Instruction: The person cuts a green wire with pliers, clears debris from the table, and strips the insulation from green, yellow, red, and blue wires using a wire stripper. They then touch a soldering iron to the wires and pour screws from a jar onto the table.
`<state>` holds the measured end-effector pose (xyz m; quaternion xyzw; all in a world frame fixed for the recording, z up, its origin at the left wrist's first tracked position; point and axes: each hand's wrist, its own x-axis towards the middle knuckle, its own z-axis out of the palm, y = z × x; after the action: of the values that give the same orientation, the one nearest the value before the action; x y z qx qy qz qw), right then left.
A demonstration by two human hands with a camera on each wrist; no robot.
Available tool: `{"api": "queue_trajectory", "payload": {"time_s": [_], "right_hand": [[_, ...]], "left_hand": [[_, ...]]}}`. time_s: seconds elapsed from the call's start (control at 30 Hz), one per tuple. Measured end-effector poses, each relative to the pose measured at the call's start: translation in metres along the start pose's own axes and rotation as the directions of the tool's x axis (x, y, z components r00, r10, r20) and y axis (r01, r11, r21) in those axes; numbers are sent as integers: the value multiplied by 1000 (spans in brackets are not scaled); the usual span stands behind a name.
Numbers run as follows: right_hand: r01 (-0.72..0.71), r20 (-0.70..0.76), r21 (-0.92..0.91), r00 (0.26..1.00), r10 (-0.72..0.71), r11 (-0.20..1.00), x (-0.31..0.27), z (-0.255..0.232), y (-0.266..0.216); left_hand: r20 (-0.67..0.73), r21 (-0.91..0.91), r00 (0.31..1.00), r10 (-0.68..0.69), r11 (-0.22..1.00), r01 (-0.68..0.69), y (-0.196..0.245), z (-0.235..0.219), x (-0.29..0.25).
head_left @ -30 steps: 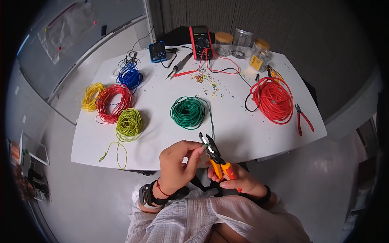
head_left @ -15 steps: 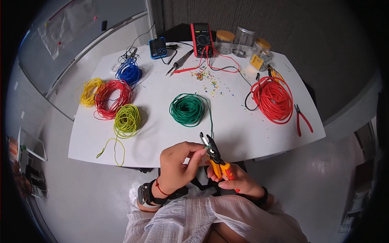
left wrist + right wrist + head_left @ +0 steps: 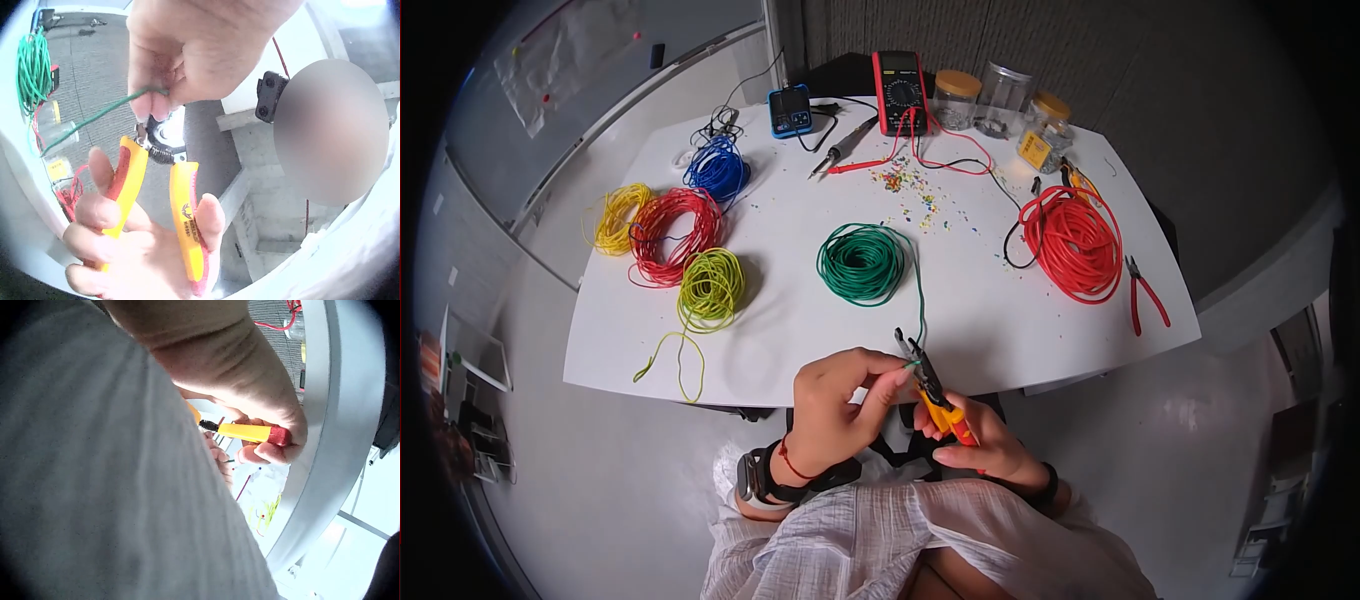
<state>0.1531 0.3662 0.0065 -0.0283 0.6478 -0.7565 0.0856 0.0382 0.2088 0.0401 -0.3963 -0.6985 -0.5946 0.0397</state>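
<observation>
Between thumb and fingers the left hand (image 3: 840, 410) pinches the end of a green wire (image 3: 106, 111), which runs back to the green coil (image 3: 860, 264) mid-table. The right hand (image 3: 990, 445) grips the yellow-and-red handles of a wire stripper (image 3: 935, 390), its black head at the pinched wire just off the table's front edge. In the left wrist view the right hand (image 3: 140, 250) has its fingers round one handle and its thumb on the other, with the handles spread. Whether the blades touch the wire cannot be told. A sleeve covers much of the right wrist view.
Yellow, red, blue and lime coils (image 3: 710, 290) lie at the left of the table (image 3: 800, 350). A multimeter (image 3: 900, 92), blue device (image 3: 789, 111), soldering iron (image 3: 846, 146) and jars (image 3: 956, 98) stand or lie behind. At right are a red coil (image 3: 1072, 245) and pliers (image 3: 1135, 295).
The stripper's handles and jaws have come closer together in the right hand. The left hand keeps its pinch on the wire. The table contents have shifted slightly up in the head view.
</observation>
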Motion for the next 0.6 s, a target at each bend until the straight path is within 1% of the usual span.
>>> {"api": "queue_trajectory", "payload": {"time_s": [0.07,0.2,0.27,0.4,0.47,0.6], "right_hand": [[-15,55,109,998,9,994,0,0,2],[-21,89,157,996,7,987,1,-1,7],[-69,94,409,995,33,910,1,2,6],[-76,105,440,994,32,895,2,1,7],[-111,143,442,988,52,890,2,1,6],[-88,117,438,992,41,895,1,3,6]], "left_hand": [[0,-11,1000,21,1000,-21,1,0,0],[-7,-51,1000,17,999,-17,2,1,-1],[30,-96,999,11,995,-8,4,1,-2],[14,-59,1000,1,998,0,2,-1,-2],[53,-92,997,-61,994,66,4,-3,-2],[62,-94,997,-44,994,50,2,-6,-3]]}}
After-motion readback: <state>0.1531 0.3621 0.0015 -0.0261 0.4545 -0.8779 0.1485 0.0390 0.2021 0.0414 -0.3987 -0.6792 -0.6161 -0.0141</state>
